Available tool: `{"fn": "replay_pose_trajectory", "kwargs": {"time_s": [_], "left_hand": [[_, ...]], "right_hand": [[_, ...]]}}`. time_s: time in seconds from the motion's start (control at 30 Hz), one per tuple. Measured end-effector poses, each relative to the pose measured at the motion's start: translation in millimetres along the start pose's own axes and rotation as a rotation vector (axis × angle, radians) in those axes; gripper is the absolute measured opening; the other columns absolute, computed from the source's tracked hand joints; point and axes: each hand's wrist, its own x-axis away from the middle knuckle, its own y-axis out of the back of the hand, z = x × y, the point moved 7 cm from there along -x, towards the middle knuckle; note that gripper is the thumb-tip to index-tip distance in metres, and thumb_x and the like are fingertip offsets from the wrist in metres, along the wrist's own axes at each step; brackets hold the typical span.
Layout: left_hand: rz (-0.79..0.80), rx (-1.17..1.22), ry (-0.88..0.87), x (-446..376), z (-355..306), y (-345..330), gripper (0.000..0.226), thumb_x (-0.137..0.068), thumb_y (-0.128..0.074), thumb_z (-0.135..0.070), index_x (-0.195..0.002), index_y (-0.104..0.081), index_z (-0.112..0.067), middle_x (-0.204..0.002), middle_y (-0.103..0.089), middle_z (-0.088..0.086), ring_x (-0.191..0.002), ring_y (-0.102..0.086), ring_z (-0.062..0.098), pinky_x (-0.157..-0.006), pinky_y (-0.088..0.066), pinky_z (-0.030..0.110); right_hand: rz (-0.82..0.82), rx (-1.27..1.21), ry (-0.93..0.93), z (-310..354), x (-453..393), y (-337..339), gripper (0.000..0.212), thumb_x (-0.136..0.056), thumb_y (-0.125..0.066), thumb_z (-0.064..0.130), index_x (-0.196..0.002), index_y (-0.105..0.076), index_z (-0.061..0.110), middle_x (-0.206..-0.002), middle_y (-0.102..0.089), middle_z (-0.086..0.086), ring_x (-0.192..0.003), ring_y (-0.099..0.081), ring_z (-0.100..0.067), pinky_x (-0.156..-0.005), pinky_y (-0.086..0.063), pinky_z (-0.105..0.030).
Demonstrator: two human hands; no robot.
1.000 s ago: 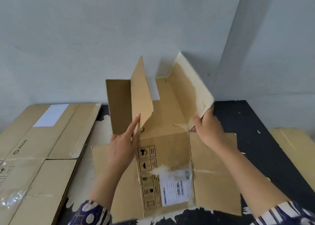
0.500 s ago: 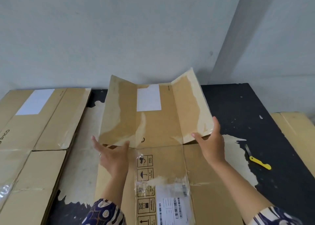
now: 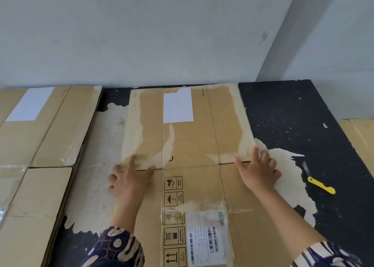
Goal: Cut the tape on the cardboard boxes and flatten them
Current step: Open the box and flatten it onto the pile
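Observation:
A brown cardboard box (image 3: 190,141) lies opened out flat on the black table (image 3: 283,113), its far flaps spread toward the wall and a white label on the middle flap. My left hand (image 3: 129,179) presses on the fold line at the left flap with fingers spread. On the right flap's near corner, my right hand (image 3: 259,171) presses down, fingers straight. Clear tape and a shipping label (image 3: 206,244) remain on the near panel. A yellow-handled cutter (image 3: 317,182) lies on the table to the right, apart from both hands.
A stack of flattened cardboard boxes (image 3: 40,145) lies to the left of the table. More cardboard (image 3: 360,137) shows at the right edge. A grey wall stands just behind the table. The table's surface is worn, with pale patches.
The flaps that stood upright have been pushed down flat against the table. Both hands moved forward and down with them, and the view tilted lower.

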Motion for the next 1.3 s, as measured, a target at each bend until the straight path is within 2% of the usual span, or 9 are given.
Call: {"fn": "replay_pose_trajectory", "kwargs": {"time_s": [0.13, 0.2, 0.37, 0.5, 0.73, 0.93, 1.1, 1.2, 1.3], "left_hand": [[0.074, -0.001, -0.044, -14, 3, 11, 0.092, -0.068, -0.062, -0.071, -0.144, -0.018, -0.041, -0.139, -0.029, 0.013, -0.125, -0.035, 0.038, -0.099, -0.035, 0.045], [0.092, 0.044, -0.106, -18, 3, 14, 0.099, -0.067, -0.064, -0.07, -0.146, -0.012, -0.04, -0.138, -0.031, 0.014, -0.123, -0.04, 0.037, -0.096, -0.038, 0.044], [0.103, 0.243, -0.265, -24, 5, 20, 0.097, -0.076, -0.069, -0.05, -0.15, -0.011, -0.025, -0.14, -0.035, 0.016, -0.123, -0.042, 0.035, -0.096, -0.038, 0.043], [0.135, 0.334, -0.355, -35, 8, 24, 0.095, -0.081, -0.068, -0.04, -0.151, -0.008, -0.016, -0.143, -0.041, 0.014, -0.128, -0.042, 0.033, -0.099, -0.038, 0.041], [0.185, 0.478, -0.342, -36, 7, 21, 0.089, -0.084, -0.067, -0.031, -0.151, -0.01, -0.019, -0.143, -0.043, 0.011, -0.125, -0.046, 0.029, -0.099, -0.038, 0.037], [0.148, 0.643, -0.353, -26, 3, 34, 0.09, -0.081, -0.072, -0.023, -0.15, -0.014, -0.019, -0.14, -0.046, 0.005, -0.115, -0.05, 0.015, -0.099, -0.043, 0.037], [0.069, 0.621, -0.437, -10, -1, 68, 0.085, -0.084, -0.069, -0.021, -0.15, -0.016, -0.019, -0.135, -0.046, 0.0, -0.111, -0.047, 0.012, -0.088, -0.039, 0.024], [0.018, 0.584, -0.468, -8, 12, 101, 0.085, -0.083, -0.07, -0.024, -0.15, -0.017, -0.02, -0.131, -0.047, -0.003, -0.111, -0.05, 0.015, -0.09, -0.041, 0.027], [-0.039, 0.572, -0.44, -17, 36, 133, 0.085, -0.079, -0.074, -0.025, -0.148, -0.023, -0.02, -0.14, -0.046, 0.003, -0.122, -0.049, 0.023, -0.103, -0.039, 0.038]], "right_hand": [[-0.025, -0.13, -0.007, 3, -2, 13, 0.064, -0.083, -0.051, 0.06, -0.131, -0.038, 0.02, -0.134, -0.032, -0.011, -0.115, -0.036, -0.034, -0.087, -0.039, -0.041], [-0.016, -0.223, 0.026, 1, -5, 18, 0.064, -0.078, -0.062, 0.057, -0.126, -0.042, 0.019, -0.131, -0.036, -0.013, -0.115, -0.038, -0.036, -0.084, -0.04, -0.039], [-0.028, -0.447, 0.151, -2, -7, 31, 0.076, -0.084, -0.064, 0.038, -0.146, -0.025, 0.018, -0.147, -0.034, -0.005, -0.134, -0.03, -0.025, -0.105, -0.03, -0.039], [0.073, -0.598, 0.099, -6, -9, 23, 0.088, -0.086, -0.063, 0.033, -0.149, -0.003, 0.025, -0.154, -0.023, 0.001, -0.138, -0.028, -0.021, -0.11, -0.029, -0.042], [0.15, -0.619, 0.104, -3, -9, 20, 0.084, -0.086, -0.064, 0.031, -0.149, -0.01, 0.022, -0.155, -0.019, 0.003, -0.141, -0.023, -0.019, -0.11, -0.025, -0.034], [0.044, -0.661, 0.143, 2, -1, 38, 0.08, -0.085, -0.066, 0.023, -0.148, -0.019, 0.019, -0.152, -0.028, 0.002, -0.138, -0.028, -0.018, -0.104, -0.027, -0.026], [-0.031, -0.669, 0.189, 13, 16, 64, 0.08, -0.083, -0.068, 0.02, -0.148, -0.02, 0.018, -0.15, -0.031, 0.0, -0.137, -0.03, -0.02, -0.106, -0.028, -0.029], [-0.043, -0.699, 0.231, 29, 32, 77, 0.082, -0.083, -0.068, 0.022, -0.148, -0.019, 0.019, -0.15, -0.032, -0.001, -0.136, -0.032, -0.02, -0.105, -0.03, -0.03], [-0.038, -0.728, 0.274, 56, 49, 82, 0.08, -0.083, -0.068, 0.022, -0.148, -0.021, 0.019, -0.147, -0.037, -0.001, -0.133, -0.037, -0.02, -0.1, -0.032, -0.026]]}}
